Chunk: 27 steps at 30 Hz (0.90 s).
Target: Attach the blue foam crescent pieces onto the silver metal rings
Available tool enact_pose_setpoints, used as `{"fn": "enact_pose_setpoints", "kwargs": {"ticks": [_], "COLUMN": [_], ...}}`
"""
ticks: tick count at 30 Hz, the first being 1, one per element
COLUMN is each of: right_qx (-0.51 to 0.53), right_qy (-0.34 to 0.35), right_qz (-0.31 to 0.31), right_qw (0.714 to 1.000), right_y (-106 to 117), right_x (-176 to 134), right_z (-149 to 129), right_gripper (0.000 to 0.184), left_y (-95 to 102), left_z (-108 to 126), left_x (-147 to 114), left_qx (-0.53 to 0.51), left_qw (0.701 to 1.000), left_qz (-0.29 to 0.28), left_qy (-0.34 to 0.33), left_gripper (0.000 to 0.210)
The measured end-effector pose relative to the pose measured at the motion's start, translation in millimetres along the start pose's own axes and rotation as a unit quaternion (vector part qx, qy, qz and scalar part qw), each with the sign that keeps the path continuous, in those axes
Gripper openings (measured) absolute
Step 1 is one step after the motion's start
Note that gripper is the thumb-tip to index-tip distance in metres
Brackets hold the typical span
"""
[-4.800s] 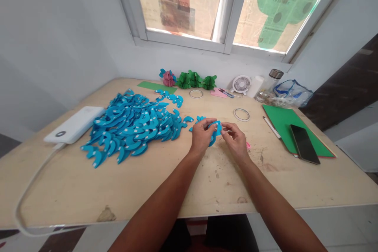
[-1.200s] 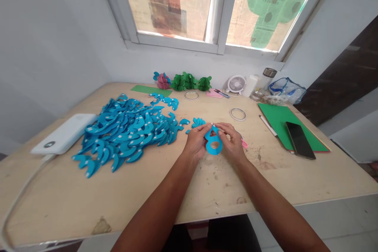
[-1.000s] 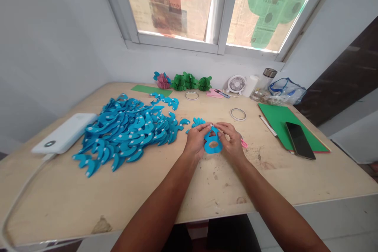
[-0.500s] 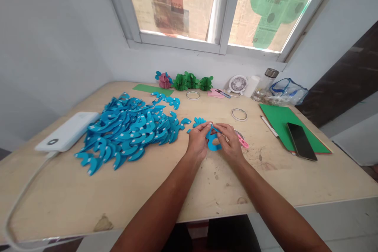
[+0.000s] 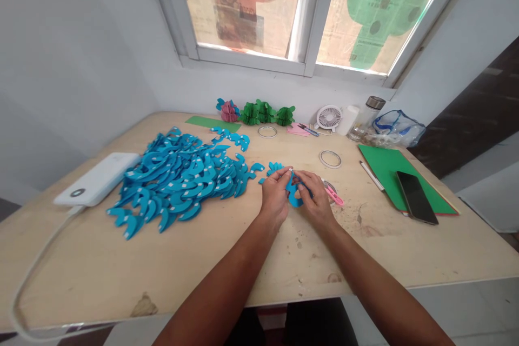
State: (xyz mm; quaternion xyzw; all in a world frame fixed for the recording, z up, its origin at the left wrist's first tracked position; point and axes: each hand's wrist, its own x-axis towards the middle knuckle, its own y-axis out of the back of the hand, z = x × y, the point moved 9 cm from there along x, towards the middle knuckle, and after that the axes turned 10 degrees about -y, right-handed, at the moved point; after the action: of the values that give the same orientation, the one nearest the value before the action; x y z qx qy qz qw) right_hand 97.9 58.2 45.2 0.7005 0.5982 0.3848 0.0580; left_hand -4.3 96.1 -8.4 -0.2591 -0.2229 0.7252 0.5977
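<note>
Between my two hands is a curved blue paper piece (image 5: 295,199) with a small white square at its upper tip. My left hand (image 5: 275,194) pinches it near that tip. My right hand (image 5: 315,194) has its fingers closed on the other side of the same piece. Just behind my left fingers lies a small blue folded paper piece (image 5: 275,167), partly hidden. Pink-handled scissors (image 5: 334,194) lie beside my right hand. To the left spreads a big heap of blue paper pieces (image 5: 182,178), many with white squares on them.
A white power bank (image 5: 97,178) with a cable sits at the left. Tape rolls (image 5: 330,159) and green paper ornaments (image 5: 265,112) are farther back. A phone (image 5: 416,197) rests on green paper (image 5: 377,165) at the right, beside a pen (image 5: 372,175). A small fan (image 5: 328,117) stands near the wall.
The view has shifted slightly, so everything sits a little farther right. Both hands still hold the blue paper piece, and the right fingers have moved a little around it.
</note>
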Motion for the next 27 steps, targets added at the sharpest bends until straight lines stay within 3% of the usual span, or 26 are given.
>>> {"fn": "enact_pose_setpoints", "kwargs": {"ticks": [12, 27], "right_qx": [-0.067, -0.006], "right_qy": [0.019, 0.010], "right_qz": [0.004, -0.036], "right_qw": [0.998, 0.999], "right_y": [-2.2, -11.5], "right_x": [-1.8, -2.1], "right_z": [-4.3, 2.2], "right_gripper": [0.040, 0.043], "left_y": [0.5, -0.7], "left_z": [6.6, 19.1], "left_x": [0.3, -2.9], "left_qx": [0.014, 0.022], "left_qw": [1.000, 0.998], "left_qz": [0.007, 0.018], "left_qy": [-0.021, -0.058], "left_gripper": [0.037, 0.033]}}
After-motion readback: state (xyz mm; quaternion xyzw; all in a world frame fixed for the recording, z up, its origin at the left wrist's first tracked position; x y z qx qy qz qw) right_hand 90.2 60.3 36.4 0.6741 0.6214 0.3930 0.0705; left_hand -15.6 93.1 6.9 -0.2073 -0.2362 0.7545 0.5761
